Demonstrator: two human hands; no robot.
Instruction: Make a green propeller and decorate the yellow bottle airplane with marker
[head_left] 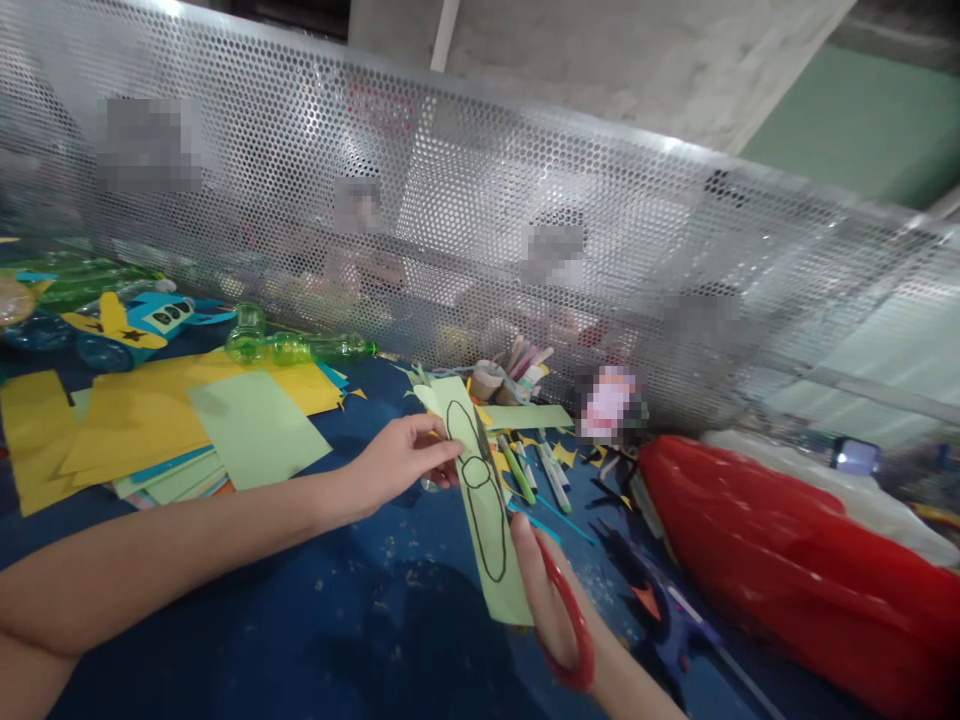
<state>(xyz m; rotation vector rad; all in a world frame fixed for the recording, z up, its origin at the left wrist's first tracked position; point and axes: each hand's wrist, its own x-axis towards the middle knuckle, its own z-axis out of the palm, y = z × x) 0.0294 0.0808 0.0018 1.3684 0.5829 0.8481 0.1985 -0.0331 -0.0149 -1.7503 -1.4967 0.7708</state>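
In the head view my left hand (416,455) pinches the left edge of a light green paper strip (491,600). A black outline of a propeller shape, two long blades with a circle between them, is drawn on the strip. My right hand (551,590) is closed around red-handled scissors (583,640) at the strip's right side. Their blades lie along that edge, partly hidden by the paper and my fingers. Whether the blades are apart, I cannot tell.
Yellow sheets (142,420) and a green sheet (259,425) lie at left, near a blue-and-yellow model plane (150,320) and green bottles (330,346). Markers (551,475) and paper scraps lie beyond the strip. A glue gun (667,610) and red plastic bag (787,560) are right. Perforated metal screen (465,200) stands behind.
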